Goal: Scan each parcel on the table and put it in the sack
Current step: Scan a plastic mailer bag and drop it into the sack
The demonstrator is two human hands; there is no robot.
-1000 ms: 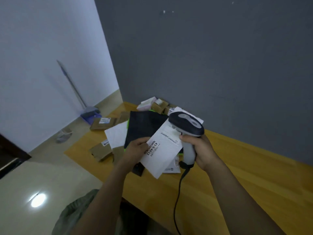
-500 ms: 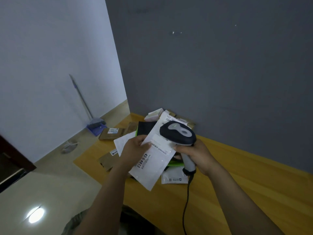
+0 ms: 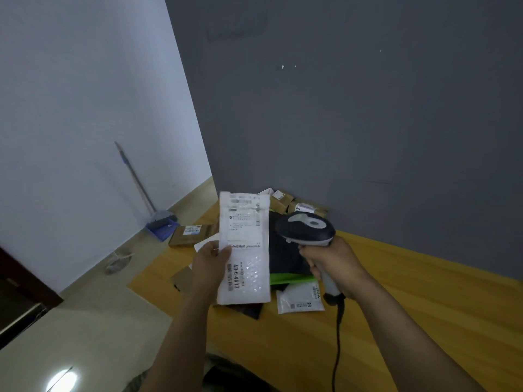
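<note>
My left hand pinches a white bubble mailer by its left edge and holds it upright above the table, label side towards me. My right hand grips the handle of a black and grey barcode scanner, whose head sits just right of the mailer. The scanner's black cable hangs down over the table. Behind the mailer lies a pile of parcels: a black bag with a green edge, a small white packet and brown boxes. The sack's dark opening shows at the bottom edge.
The yellow wooden table runs along a grey wall. More brown boxes and a cardboard piece lie at its left end. A broom and blue dustpan lean against the white wall on the floor.
My left hand has turned the white mailer from slanted to upright and lifted it. The scanner has moved off the mailer to its right. My head has tilted upward.
</note>
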